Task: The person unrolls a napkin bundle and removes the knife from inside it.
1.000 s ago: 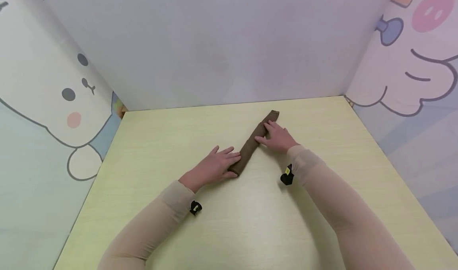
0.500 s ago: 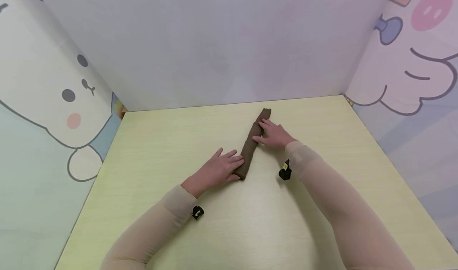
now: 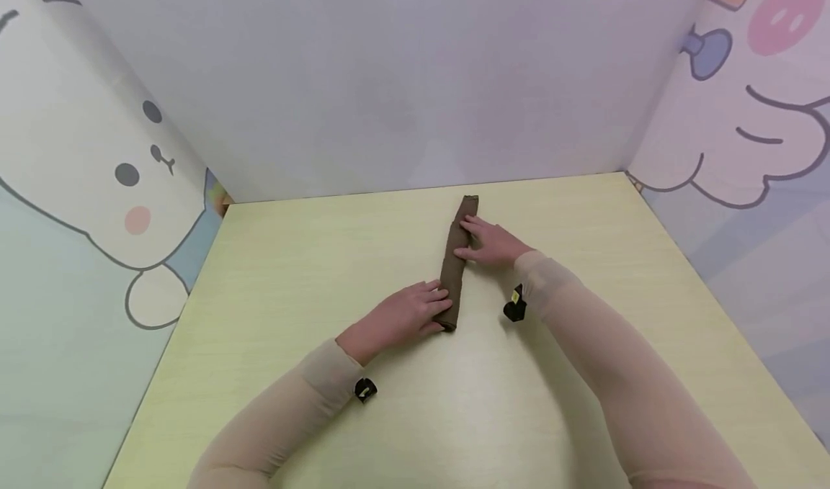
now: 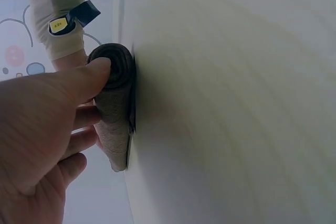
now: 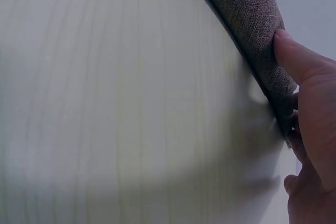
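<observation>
A brown cloth rolled into a long tube [image 3: 455, 258] lies on the pale wooden table [image 3: 311, 258], pointing almost straight away from me. My left hand [image 3: 405, 312] holds its near end, fingers over the upper side. In the left wrist view the thumb [image 4: 98, 74] presses on the spiral end of the roll. Farther along, my right hand [image 3: 494, 246] holds the right side of the roll, thumb and fingers spread along it. The right wrist view shows that thumb [image 5: 291, 51] on the coarse weave, with the other fingers partly hidden by the hand and cloth.
A plain pale wall panel [image 3: 402, 78] rises behind the table's back edge. Side panels with cartoon animals [image 3: 123, 208] border the table left and right. A small black camera [image 3: 515, 305] hangs at the right wrist and another black camera [image 3: 365, 389] at the left.
The rolled cloth has turned from a slant to nearly straight ahead: its far end swung left, its near end right. My left hand moved right, its fingers drawing together; my right hand shifted slightly left.
</observation>
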A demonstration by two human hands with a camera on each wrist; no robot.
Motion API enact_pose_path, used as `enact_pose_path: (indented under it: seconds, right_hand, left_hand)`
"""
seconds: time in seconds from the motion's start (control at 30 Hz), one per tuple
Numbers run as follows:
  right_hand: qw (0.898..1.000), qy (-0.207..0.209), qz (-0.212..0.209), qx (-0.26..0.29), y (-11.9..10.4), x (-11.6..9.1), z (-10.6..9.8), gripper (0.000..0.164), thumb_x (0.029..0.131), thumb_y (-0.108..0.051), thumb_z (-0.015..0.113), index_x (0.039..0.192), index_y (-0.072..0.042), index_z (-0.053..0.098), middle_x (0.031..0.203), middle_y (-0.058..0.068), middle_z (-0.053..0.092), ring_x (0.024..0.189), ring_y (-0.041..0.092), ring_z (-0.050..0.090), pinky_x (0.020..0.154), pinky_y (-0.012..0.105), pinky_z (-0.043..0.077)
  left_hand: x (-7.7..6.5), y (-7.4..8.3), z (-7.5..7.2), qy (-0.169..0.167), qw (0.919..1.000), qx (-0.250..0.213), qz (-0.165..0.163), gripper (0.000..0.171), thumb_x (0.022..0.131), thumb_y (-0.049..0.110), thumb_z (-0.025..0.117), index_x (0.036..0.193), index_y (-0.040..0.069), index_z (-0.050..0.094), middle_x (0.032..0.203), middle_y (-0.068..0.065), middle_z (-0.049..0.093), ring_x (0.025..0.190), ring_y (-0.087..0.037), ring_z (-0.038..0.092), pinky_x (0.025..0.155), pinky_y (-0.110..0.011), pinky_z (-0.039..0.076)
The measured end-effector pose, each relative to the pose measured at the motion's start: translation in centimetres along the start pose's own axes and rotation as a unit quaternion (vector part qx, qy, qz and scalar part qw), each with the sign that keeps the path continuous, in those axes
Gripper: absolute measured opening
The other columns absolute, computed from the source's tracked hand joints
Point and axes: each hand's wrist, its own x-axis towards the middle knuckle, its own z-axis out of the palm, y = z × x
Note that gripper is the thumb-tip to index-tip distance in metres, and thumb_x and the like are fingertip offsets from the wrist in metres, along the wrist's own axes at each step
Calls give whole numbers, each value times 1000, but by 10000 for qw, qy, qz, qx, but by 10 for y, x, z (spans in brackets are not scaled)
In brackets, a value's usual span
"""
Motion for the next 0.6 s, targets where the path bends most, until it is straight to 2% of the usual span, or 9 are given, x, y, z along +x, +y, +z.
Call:
enact_pose_path:
  seconds: [0.1,0.3,0.6]
  right_hand:
    - [9999,-43,-49,88,2,2,0,86,90,-61,55,153,-10,27,160,9,16,143,32,21,112,48,24]
    - [9998,-102,-101,140,10,7,-1,89,87,-67,53,154,-17,25,160,3,15,145,27,18,114,51,17]
    - [9992,-243,-304,38,14,14,1,87,88,-66,52,154,-17,24,160,3,14,145,26,16,115,52,10]
  left_hand:
    - [1,3,1,121,9999,20,11,46,91,31,68,129,6,62,131,-11,59,130,-26,47,110,-33,31]
    - [7,8,4,249,9995,179,4,45,91,32,68,127,6,63,130,-12,60,129,-26,49,109,-34,33]
    - [10,13,4,59,9993,356,-44,46,92,33,67,129,7,62,132,-12,58,126,-24,51,106,-33,36]
